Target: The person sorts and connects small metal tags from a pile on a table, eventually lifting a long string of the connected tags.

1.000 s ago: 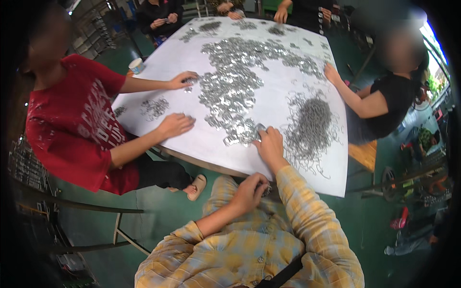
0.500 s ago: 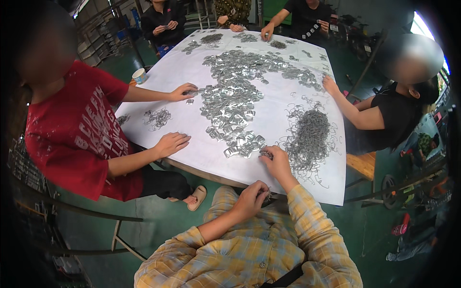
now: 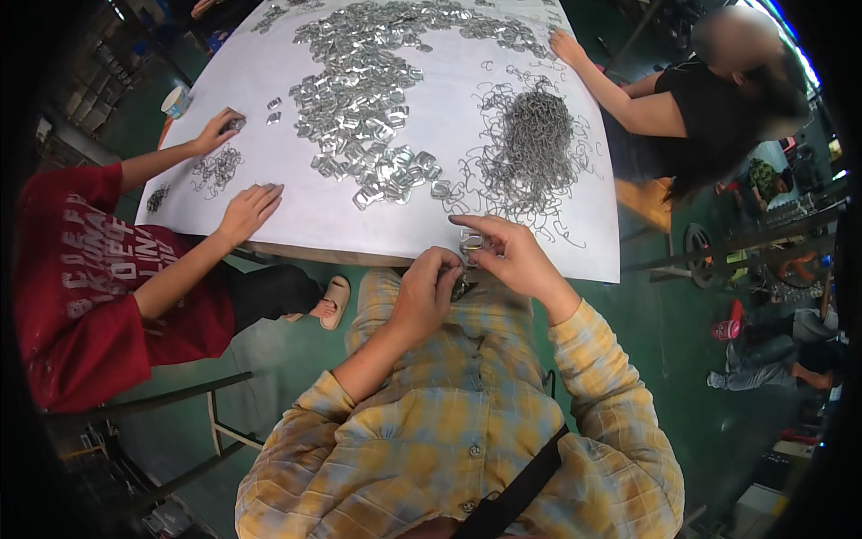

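My right hand point(image 3: 514, 260), just past the table's near edge, pinches a shiny square metal buckle point(image 3: 470, 241) between thumb and fingers, its index finger stretched out. Close against it, my left hand point(image 3: 426, 292) has its fingers pressed together on small metal pieces point(image 3: 461, 286); their exact kind is hidden by the fingers. A long heap of flat silver buckles point(image 3: 355, 103) runs down the middle of the white-covered table point(image 3: 296, 220). To its right is a tangled pile of bent grey wire hooks point(image 3: 539, 135).
At the left, a person in a red shirt point(image 3: 90, 260) rests both hands on the table beside a small hook pile point(image 3: 217, 171). A person in black point(image 3: 691, 108) reaches in from the right. A paper cup point(image 3: 175, 101) stands at the left edge. A wooden stool point(image 3: 645, 202) is at the right.
My right hand has come back from the buckle heap to my left hand with a buckle. The view has tilted downward. The red-shirted person's far hand has drawn back from the heap.
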### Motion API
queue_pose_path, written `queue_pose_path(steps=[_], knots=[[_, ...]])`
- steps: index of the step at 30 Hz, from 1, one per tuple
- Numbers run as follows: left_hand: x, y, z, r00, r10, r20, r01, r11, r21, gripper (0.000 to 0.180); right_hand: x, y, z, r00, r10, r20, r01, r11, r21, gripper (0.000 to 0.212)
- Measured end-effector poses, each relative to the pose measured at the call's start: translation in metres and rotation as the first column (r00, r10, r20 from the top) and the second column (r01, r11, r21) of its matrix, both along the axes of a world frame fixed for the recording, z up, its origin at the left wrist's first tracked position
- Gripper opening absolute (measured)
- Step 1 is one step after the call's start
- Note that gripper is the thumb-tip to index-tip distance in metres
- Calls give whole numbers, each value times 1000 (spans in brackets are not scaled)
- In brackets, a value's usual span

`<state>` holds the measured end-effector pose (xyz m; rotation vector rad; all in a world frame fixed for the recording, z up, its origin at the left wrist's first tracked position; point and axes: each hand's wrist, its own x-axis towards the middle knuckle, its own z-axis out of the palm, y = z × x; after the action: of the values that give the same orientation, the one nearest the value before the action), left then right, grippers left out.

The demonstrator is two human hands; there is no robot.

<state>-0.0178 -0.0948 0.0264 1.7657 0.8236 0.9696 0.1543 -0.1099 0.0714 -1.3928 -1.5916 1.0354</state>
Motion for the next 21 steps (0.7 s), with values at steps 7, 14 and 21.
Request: queue_pose_path(steps=[7, 14, 21], knots=[[-3, 0, -6, 989, 34, -147, -1, 976, 217, 16, -11, -16, 9, 998, -59, 6, 59, 993, -102, 49], [-6, 1, -3, 979, 1, -202, 34, 985, 168, 16, -14, -27, 0, 978, -204, 41, 204, 979, 0, 38], [-12, 59, -8, 942, -247, -227, 239, 969, -59, 17, -20, -41, -4, 965, -255, 68, 241, 956, 167, 20]])
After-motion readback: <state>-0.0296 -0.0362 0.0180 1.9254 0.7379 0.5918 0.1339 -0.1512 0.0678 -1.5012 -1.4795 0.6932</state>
